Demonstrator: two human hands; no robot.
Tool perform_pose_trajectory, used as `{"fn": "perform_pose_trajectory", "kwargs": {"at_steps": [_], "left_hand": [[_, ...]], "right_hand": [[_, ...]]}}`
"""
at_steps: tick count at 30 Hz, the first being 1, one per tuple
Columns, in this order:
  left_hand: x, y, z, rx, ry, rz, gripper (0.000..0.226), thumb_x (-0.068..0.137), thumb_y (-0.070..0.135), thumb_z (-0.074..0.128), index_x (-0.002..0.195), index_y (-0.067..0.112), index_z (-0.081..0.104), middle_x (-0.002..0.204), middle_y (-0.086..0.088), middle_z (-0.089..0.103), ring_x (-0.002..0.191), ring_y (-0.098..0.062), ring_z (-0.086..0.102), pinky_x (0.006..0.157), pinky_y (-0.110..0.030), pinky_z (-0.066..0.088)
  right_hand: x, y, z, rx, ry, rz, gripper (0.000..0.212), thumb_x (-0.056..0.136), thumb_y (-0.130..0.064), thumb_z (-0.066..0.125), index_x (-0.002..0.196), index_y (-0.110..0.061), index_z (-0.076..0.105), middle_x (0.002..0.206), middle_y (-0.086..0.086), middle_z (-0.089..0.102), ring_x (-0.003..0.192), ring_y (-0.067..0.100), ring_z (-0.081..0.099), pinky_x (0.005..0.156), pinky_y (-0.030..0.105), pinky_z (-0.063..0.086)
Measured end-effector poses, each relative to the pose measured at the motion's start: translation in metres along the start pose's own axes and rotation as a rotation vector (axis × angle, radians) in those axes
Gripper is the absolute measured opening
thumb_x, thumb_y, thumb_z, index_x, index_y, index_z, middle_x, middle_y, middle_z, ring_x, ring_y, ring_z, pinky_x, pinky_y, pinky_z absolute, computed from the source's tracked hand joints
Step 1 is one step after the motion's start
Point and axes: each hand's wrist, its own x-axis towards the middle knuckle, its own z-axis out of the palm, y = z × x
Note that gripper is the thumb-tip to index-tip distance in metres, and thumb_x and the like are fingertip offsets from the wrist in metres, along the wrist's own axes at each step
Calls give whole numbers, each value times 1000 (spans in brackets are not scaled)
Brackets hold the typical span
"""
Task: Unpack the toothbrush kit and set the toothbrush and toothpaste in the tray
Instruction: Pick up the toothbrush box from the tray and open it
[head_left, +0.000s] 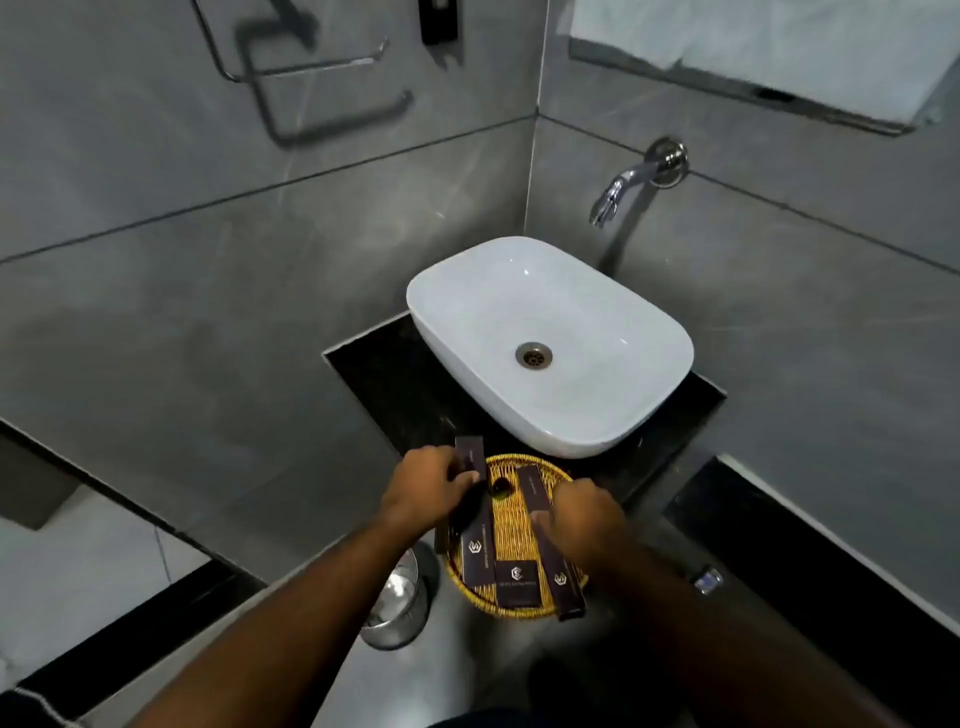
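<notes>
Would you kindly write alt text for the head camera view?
Two hands, left hand and right hand, each rest on a long dark box in a woven tray in front of a white basin.

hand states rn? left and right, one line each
Left hand: closed on the long dark box at the woven tray's left side.
Right hand: fingers curled over the right-side long box; firm grip cannot be told.

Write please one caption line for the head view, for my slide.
Both hands, left hand and right hand, grip long dark boxes over a woven tray beside the white basin.
</notes>
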Motion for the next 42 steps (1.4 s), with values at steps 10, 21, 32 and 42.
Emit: {"fn": "perform_pose_trajectory", "kwargs": {"at_steps": [10,21,32,42], "left_hand": [[-15,31,38,-284,-151,-111,15,91,21,62,91,12,73,93,-4,73,81,-9,62,73,-23,48],[6,64,10,-710,74,-252,36,84,35,69,110,10,70,98,-11,75,92,-28,72,87,-45,59],[53,77,-42,-906,89,-231,31,82,21,72,84,-10,68,69,-12,72,54,-12,67,49,-19,51],[51,72,-51,-1113,184,-289,32,87,20,65,57,9,61,53,-5,66,46,-15,65,50,-27,55]], "right_hand": [[13,-5,22,-40,-57,2,27,81,-42,65,83,-15,63,87,5,70,88,25,63,101,41,33],[-5,-9,-8,412,149,36,28,72,-40,68,69,-13,61,62,0,65,55,15,62,47,24,47],[9,-18,-39,415,353,-132,41,78,-48,68,94,-11,61,87,5,71,73,18,67,60,34,60],[9,-24,-45,319,405,-222,41,81,-49,65,93,-11,58,86,5,68,73,17,64,58,28,55]]}}
